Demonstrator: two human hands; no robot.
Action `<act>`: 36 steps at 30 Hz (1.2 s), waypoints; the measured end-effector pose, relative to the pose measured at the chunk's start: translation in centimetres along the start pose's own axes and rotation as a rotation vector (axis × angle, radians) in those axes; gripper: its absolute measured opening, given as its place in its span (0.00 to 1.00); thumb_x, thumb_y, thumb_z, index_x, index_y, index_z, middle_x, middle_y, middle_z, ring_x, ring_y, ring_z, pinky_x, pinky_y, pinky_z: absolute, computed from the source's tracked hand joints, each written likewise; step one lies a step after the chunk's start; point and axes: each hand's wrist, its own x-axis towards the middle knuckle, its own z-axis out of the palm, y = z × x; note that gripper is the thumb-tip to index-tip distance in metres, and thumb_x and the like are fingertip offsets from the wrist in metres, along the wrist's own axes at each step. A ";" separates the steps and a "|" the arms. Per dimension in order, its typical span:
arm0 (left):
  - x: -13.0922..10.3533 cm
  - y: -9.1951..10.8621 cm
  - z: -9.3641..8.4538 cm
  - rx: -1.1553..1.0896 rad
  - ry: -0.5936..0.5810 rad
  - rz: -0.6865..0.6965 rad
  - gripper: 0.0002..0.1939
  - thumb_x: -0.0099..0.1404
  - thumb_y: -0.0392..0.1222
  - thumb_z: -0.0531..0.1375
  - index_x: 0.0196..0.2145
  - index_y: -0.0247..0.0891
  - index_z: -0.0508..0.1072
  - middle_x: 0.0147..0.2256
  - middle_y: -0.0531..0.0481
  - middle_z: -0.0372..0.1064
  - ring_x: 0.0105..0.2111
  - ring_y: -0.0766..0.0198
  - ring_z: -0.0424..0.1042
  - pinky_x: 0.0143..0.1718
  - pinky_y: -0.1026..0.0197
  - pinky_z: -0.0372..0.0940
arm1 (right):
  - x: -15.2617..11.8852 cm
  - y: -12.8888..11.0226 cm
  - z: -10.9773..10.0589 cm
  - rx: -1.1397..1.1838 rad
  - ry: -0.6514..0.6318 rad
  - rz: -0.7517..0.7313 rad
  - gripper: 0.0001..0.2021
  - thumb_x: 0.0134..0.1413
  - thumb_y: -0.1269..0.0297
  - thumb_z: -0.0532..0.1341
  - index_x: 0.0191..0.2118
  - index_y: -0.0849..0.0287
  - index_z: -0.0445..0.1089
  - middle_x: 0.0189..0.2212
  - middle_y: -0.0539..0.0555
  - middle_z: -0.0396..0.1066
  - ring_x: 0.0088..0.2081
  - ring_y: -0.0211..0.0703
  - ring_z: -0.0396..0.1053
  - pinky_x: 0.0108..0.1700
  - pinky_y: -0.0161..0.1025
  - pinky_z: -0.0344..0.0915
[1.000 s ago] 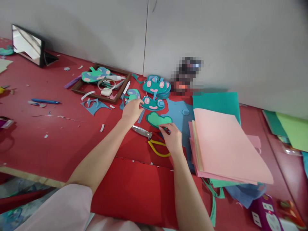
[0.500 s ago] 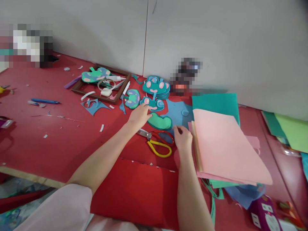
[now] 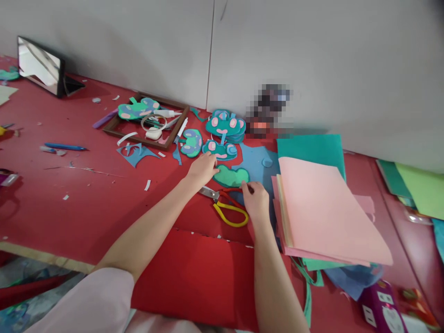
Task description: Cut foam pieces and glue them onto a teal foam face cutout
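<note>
My left hand (image 3: 201, 167) rests at the left edge of a teal frog-face felt cutout (image 3: 222, 149), thumb apart from the fingers, close to a light green felt piece (image 3: 230, 176). The thumb and fingers of my right hand (image 3: 255, 198) are pinched at the right end of that green piece; whether they grip it is unclear. Between my forearms lie scissors (image 3: 231, 222) with red and yellow handles, partly covered by my right hand. A blue felt sheet (image 3: 255, 157) lies behind the green piece. More frog faces (image 3: 225, 125) are stacked farther back.
On the right sits a pile of pink sheets (image 3: 326, 208) over green ones. A brown frame (image 3: 138, 139) holds glue, tape and a cutout (image 3: 138, 108). A tablet (image 3: 40, 64) stands at the far left. Scraps and a blue pen (image 3: 65, 146) dot the red table (image 3: 86, 203).
My right hand has moved a little left, to the end of the green piece, and now covers part of the red scissor handle. My left hand has barely shifted.
</note>
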 end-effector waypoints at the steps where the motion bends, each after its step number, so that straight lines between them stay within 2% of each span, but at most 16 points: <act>1: 0.0 0.0 0.0 0.000 0.001 -0.001 0.07 0.59 0.39 0.62 0.35 0.36 0.69 0.40 0.46 0.67 0.42 0.59 0.69 0.38 0.61 0.62 | 0.0 0.0 0.0 0.000 -0.003 0.005 0.17 0.57 0.57 0.52 0.24 0.60 0.69 0.27 0.55 0.68 0.28 0.41 0.63 0.35 0.38 0.57; 8: -0.3 0.3 -0.1 0.006 -0.004 0.057 0.16 0.61 0.35 0.61 0.47 0.37 0.67 0.45 0.44 0.65 0.44 0.57 0.69 0.40 0.59 0.64 | 0.0 0.1 -0.1 0.045 -0.018 0.012 0.20 0.57 0.56 0.52 0.19 0.60 0.68 0.25 0.54 0.67 0.27 0.40 0.63 0.35 0.38 0.57; 13: -1.1 2.0 0.2 0.092 0.018 0.115 0.24 0.63 0.38 0.59 0.56 0.34 0.61 0.51 0.39 0.61 0.52 0.51 0.64 0.46 0.56 0.64 | 0.3 0.3 -0.2 0.105 0.098 0.011 0.16 0.57 0.57 0.52 0.24 0.60 0.69 0.26 0.54 0.68 0.28 0.41 0.65 0.36 0.37 0.60; 16: -1.5 2.9 0.5 0.124 -0.008 0.154 0.26 0.61 0.42 0.60 0.55 0.31 0.61 0.54 0.35 0.58 0.55 0.48 0.61 0.50 0.52 0.63 | 0.5 0.4 -0.4 0.091 0.166 0.013 0.13 0.55 0.59 0.53 0.28 0.60 0.70 0.28 0.55 0.68 0.29 0.42 0.65 0.36 0.38 0.61; 19: -1.6 3.1 0.7 0.160 -0.028 0.157 0.24 0.60 0.42 0.61 0.52 0.31 0.64 0.53 0.35 0.58 0.54 0.46 0.61 0.49 0.50 0.63 | 0.6 0.5 -0.4 0.078 0.184 0.023 0.11 0.55 0.61 0.54 0.30 0.60 0.70 0.30 0.56 0.69 0.30 0.43 0.66 0.38 0.39 0.62; 23: -1.4 2.6 0.6 0.156 -0.034 0.175 0.22 0.59 0.40 0.62 0.50 0.32 0.65 0.52 0.36 0.59 0.52 0.47 0.62 0.46 0.52 0.64 | 0.6 0.8 -0.2 0.077 0.153 -0.007 0.09 0.53 0.63 0.55 0.33 0.61 0.71 0.30 0.56 0.68 0.32 0.44 0.67 0.40 0.40 0.63; 28: -1.1 2.4 0.4 0.156 -0.086 0.178 0.22 0.59 0.37 0.62 0.50 0.31 0.65 0.53 0.35 0.58 0.53 0.49 0.62 0.48 0.52 0.64 | 0.7 1.2 0.0 0.085 0.132 -0.003 0.09 0.51 0.64 0.56 0.34 0.62 0.72 0.32 0.57 0.69 0.32 0.43 0.68 0.41 0.40 0.64; 33: -1.2 2.6 0.2 0.145 -0.089 0.177 0.21 0.59 0.36 0.62 0.50 0.32 0.65 0.53 0.36 0.58 0.54 0.49 0.62 0.49 0.52 0.63 | 0.7 1.1 0.1 0.129 0.055 0.070 0.12 0.53 0.58 0.56 0.35 0.60 0.72 0.28 0.56 0.72 0.30 0.43 0.69 0.36 0.38 0.63; 36: -1.4 2.7 0.2 0.138 -0.091 0.160 0.22 0.59 0.36 0.62 0.51 0.32 0.65 0.52 0.37 0.59 0.54 0.49 0.62 0.49 0.52 0.64 | 0.6 0.8 0.0 0.101 0.034 0.065 0.13 0.53 0.57 0.55 0.33 0.60 0.73 0.27 0.56 0.73 0.29 0.44 0.69 0.36 0.38 0.63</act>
